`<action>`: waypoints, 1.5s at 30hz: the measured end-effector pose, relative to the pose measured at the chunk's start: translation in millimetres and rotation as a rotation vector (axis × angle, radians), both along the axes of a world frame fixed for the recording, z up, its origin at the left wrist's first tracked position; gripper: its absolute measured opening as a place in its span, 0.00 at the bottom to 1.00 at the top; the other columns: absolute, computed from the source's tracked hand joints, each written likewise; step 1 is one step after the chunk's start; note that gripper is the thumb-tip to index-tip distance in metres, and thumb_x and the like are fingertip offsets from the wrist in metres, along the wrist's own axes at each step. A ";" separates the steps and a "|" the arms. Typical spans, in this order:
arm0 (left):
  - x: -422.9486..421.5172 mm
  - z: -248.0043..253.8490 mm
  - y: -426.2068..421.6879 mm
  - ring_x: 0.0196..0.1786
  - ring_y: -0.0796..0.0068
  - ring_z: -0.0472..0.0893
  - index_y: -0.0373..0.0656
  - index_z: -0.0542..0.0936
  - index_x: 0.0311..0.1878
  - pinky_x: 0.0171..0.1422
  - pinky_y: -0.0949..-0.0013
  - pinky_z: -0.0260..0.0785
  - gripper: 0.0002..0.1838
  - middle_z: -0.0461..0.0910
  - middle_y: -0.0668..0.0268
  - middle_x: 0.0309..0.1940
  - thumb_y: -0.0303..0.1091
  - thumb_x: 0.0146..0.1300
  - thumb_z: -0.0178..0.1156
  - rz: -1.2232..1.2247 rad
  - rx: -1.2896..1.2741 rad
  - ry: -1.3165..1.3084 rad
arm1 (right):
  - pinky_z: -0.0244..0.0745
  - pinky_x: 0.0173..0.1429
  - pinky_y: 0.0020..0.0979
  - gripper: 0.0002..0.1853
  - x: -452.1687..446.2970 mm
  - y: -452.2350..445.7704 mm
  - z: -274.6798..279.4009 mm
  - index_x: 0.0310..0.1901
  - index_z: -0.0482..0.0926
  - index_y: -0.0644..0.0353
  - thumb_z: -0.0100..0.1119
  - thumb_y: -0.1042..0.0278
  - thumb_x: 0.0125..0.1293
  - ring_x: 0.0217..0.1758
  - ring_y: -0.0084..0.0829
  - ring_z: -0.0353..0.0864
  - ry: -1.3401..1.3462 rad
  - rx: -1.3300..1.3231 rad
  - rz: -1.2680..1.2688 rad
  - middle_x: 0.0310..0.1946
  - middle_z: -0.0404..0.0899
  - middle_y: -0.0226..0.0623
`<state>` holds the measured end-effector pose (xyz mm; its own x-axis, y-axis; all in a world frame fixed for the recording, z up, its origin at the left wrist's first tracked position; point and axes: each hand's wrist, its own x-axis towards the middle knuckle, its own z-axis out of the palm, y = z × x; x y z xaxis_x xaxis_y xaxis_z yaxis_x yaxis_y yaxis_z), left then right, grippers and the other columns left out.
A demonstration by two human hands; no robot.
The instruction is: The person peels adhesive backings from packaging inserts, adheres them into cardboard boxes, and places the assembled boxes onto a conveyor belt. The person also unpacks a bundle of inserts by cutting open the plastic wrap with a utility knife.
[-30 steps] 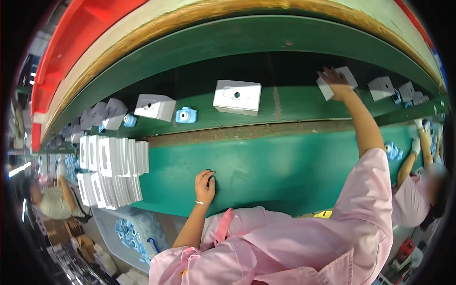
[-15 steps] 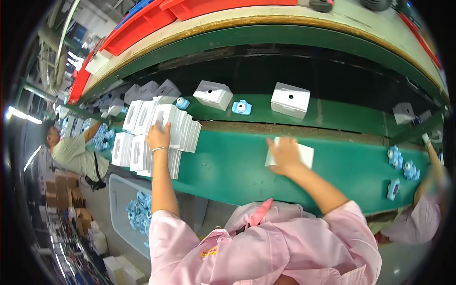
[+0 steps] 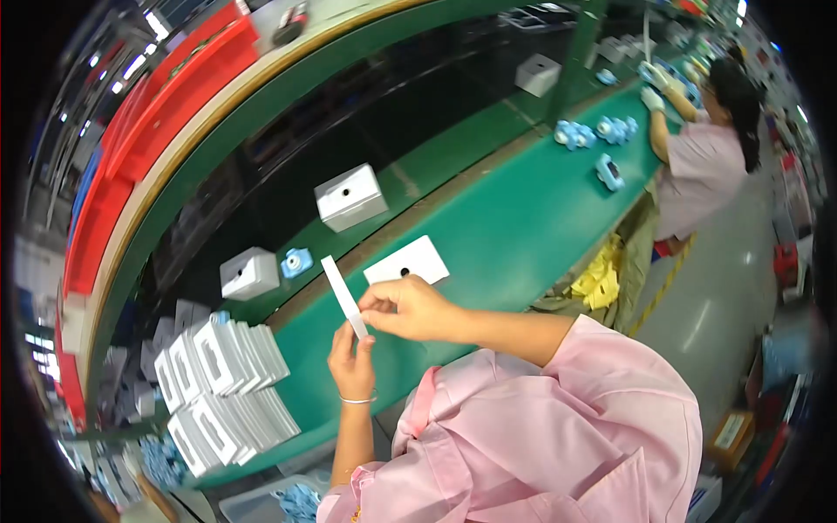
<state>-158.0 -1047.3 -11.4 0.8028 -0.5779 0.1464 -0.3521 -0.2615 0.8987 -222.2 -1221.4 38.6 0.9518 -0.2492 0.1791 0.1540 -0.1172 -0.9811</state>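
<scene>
Upright between my hands is a thin white flat-folded carton (image 3: 340,288), seen nearly edge-on. My left hand (image 3: 352,368), with a bracelet at the wrist, grips its lower end between thumb and fingers. On the same carton's right side, my right hand (image 3: 414,309) pinches near the bottom. Just beyond the right hand, a white box (image 3: 423,259) with a dark round hole lies on the green work surface (image 3: 488,209). To the left, two rows of flat white cartons (image 3: 218,349) with window cut-outs lean against one another.
On the ledge behind stand white boxes (image 3: 350,199) and a blue toy camera (image 3: 296,262). Several blue toy cameras (image 3: 610,173) lie at the right, near a gloved co-worker (image 3: 706,157). Red bins (image 3: 157,131) sit on the upper shelf. A clear tub (image 3: 248,506) stands below.
The view has swung right. My left hand has come away from the carton stack with one flat carton. My right hand has left the white box and now holds that carton too.
</scene>
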 end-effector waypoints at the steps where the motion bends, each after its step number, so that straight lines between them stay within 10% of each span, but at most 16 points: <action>1: -4.7 -3.0 -6.4 0.43 0.63 0.77 0.33 0.76 0.49 0.50 0.68 0.67 0.19 0.78 0.56 0.43 0.30 0.54 0.62 -0.032 -0.001 0.001 | 0.67 0.29 0.19 0.05 -9.1 -1.5 -2.2 0.33 0.78 0.63 0.59 0.73 0.55 0.23 0.19 0.72 0.001 -0.001 -0.032 0.22 0.78 0.29; 6: -30.1 -19.6 -25.8 0.45 0.63 0.77 0.33 0.76 0.49 0.51 0.68 0.68 0.18 0.79 0.58 0.42 0.32 0.56 0.62 -0.238 0.057 -0.268 | 0.64 0.27 0.18 0.02 -58.7 -12.5 -30.2 0.31 0.77 0.61 0.58 0.76 0.54 0.21 0.17 0.69 0.169 0.018 -0.215 0.20 0.75 0.27; 12: -53.5 -8.3 -73.4 0.58 0.59 0.72 0.37 0.70 0.55 0.56 0.63 0.69 0.19 0.72 0.59 0.54 0.33 0.63 0.57 -0.143 -0.640 0.703 | 0.71 0.31 0.19 0.04 -124.5 -77.1 -62.1 0.31 0.77 0.62 0.53 0.78 0.53 0.24 0.22 0.74 0.100 0.484 -0.632 0.23 0.77 0.35; 17: -25.5 -11.5 -81.0 0.60 0.61 0.70 0.38 0.63 0.60 0.63 0.54 0.67 0.26 0.67 0.58 0.58 0.39 0.63 0.57 -0.120 -0.720 0.751 | 0.69 0.29 0.19 0.04 -236.5 -147.4 -101.5 0.32 0.74 0.63 0.50 0.76 0.54 0.22 0.24 0.74 0.095 0.461 -1.162 0.23 0.77 0.35; 22: -5.5 -33.7 -68.9 0.59 0.62 0.70 0.36 0.63 0.60 0.62 0.55 0.68 0.26 0.66 0.57 0.58 0.39 0.64 0.57 -0.069 -0.630 0.739 | 0.69 0.29 0.26 0.07 -343.9 -197.4 -160.2 0.28 0.74 0.65 0.53 0.69 0.52 0.21 0.29 0.74 0.509 -0.100 -1.604 0.18 0.76 0.36; 28: 7.6 -38.3 -47.5 0.57 0.63 0.71 0.34 0.69 0.56 0.62 0.59 0.67 0.21 0.66 0.56 0.58 0.33 0.62 0.57 0.136 -0.291 0.441 | 0.71 0.31 0.34 0.11 -322.3 -229.1 -242.7 0.33 0.76 0.64 0.56 0.65 0.54 0.23 0.38 0.76 1.061 -0.456 -1.302 0.22 0.78 0.39; 30: 10.7 -39.8 -49.1 0.56 0.62 0.71 0.35 0.72 0.54 0.62 0.63 0.66 0.20 0.64 0.55 0.60 0.31 0.59 0.60 0.045 0.210 -0.097 | 0.71 0.32 0.36 0.12 -298.8 -236.7 -261.7 0.35 0.77 0.63 0.57 0.63 0.55 0.25 0.40 0.77 1.237 -0.727 -1.102 0.23 0.79 0.40; 36: -0.5 -54.4 -73.4 0.58 0.56 0.71 0.40 0.76 0.51 0.64 0.64 0.64 0.23 0.63 0.52 0.62 0.29 0.50 0.68 0.047 0.381 -0.331 | 0.73 0.46 0.27 0.20 -138.9 -139.4 -134.7 0.50 0.76 0.60 0.61 0.74 0.54 0.41 0.30 0.77 0.131 -0.371 -0.475 0.45 0.77 0.37; 45: 6.5 -95.3 -100.6 0.59 0.56 0.71 0.42 0.79 0.50 0.64 0.64 0.63 0.25 0.65 0.52 0.61 0.33 0.45 0.71 0.058 0.287 -0.450 | 0.72 0.48 0.28 0.20 -53.3 -85.0 -162.8 0.50 0.74 0.60 0.61 0.74 0.54 0.47 0.31 0.76 0.016 -0.223 -0.475 0.51 0.75 0.36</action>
<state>-151.5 -1147.9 -106.7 0.7291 -0.6020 0.3258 -0.6637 -0.5053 0.5516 -275.5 -1306.4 -124.2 0.7465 -0.6111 0.2632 0.0178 -0.3770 -0.9260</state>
